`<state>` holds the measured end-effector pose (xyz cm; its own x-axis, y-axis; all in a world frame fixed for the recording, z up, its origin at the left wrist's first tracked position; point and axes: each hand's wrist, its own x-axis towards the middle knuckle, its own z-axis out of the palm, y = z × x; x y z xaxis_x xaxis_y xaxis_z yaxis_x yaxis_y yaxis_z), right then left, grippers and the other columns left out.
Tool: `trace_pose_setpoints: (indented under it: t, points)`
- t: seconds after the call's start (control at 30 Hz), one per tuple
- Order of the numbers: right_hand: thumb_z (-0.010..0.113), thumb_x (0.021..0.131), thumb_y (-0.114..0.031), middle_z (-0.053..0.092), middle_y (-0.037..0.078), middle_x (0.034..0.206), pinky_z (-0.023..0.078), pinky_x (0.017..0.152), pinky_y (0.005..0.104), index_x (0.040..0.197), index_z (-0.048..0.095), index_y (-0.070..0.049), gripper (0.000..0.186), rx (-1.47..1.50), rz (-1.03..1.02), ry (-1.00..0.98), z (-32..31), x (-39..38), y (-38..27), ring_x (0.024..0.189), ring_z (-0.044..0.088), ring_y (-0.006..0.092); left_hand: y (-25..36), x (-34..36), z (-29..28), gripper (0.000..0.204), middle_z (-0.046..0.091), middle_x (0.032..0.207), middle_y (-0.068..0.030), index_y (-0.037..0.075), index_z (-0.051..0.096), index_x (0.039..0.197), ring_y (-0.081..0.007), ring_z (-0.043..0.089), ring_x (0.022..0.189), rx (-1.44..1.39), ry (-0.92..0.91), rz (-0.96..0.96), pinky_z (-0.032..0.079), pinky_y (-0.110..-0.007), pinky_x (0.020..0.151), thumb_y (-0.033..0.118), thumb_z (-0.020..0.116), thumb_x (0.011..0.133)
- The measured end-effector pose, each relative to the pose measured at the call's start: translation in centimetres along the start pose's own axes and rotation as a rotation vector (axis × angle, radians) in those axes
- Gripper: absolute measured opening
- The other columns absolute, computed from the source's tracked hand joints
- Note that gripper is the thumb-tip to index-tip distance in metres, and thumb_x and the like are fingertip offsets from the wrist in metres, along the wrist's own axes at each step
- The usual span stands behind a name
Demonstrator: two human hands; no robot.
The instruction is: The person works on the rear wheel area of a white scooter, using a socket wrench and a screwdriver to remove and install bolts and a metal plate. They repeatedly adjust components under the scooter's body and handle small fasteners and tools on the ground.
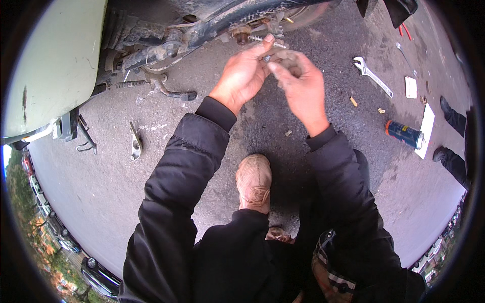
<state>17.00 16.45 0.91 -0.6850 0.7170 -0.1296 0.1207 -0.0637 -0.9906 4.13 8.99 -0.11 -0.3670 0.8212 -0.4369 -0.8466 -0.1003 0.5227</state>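
My left hand (242, 76) is raised beneath the underside of a vehicle (197, 33), its thumb and fingers closed around a thin metal rod with a spring or thread on it (256, 38). My right hand (298, 86) is beside it, fingers curled and pinched at a small silvery metal piece (267, 58), probably a nut or fitting; its exact shape is partly hidden. A rusty round fitting (241, 36) sits on the frame just left of the rod, and a bent pedal-like lever (179, 95) lies lower on the left.
An adjustable wrench (374, 78), a spanner (406, 58), red-handled pliers (406, 31), a white box (410, 87), a spray can (404, 134) on white card (427, 126) lie rightward. Another metal tool (135, 144) lies left. Another person's legs (452, 166) stand at far right. Parked cars (96, 275) line the rim.
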Motion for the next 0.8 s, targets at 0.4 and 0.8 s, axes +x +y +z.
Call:
trace_pose_setpoints:
  t: [0.4, 0.8]
  points:
    - [0.067, 0.091, -0.006, 0.070, 0.007, 0.092, 0.057, 0.066, 0.0306, 0.107, 0.066, 0.002, 0.018, 0.291, 0.281, -0.026, -3.9, -1.6, 2.6, 0.075, 0.068, 0.0161, 0.6, -0.1, -0.4, 0.035, 0.068, 0.121, -0.0202, -0.005, 0.060, 0.126, -0.0285, 0.067, 0.112, 0.158, 0.084, -0.001, 0.055, -0.041, 0.099, 0.025, 0.059, 0.107]
    - [0.073, 0.081, -0.004, 0.060, 0.016, 0.081, 0.053, 0.078, 0.0468, 0.094, 0.067, -0.005, 0.015, -0.749, -0.083, -0.481, -8.9, -10.0, 10.6, 0.086, 0.064, 0.0383, 1.5, 0.8, -1.5, 0.030, 0.066, 0.126, -0.0207, -0.009, 0.063, 0.124, -0.0318, 0.067, 0.115, 0.413, 0.056, 0.078, 0.055, -0.042, 0.104, 0.014, 0.059, 0.106]
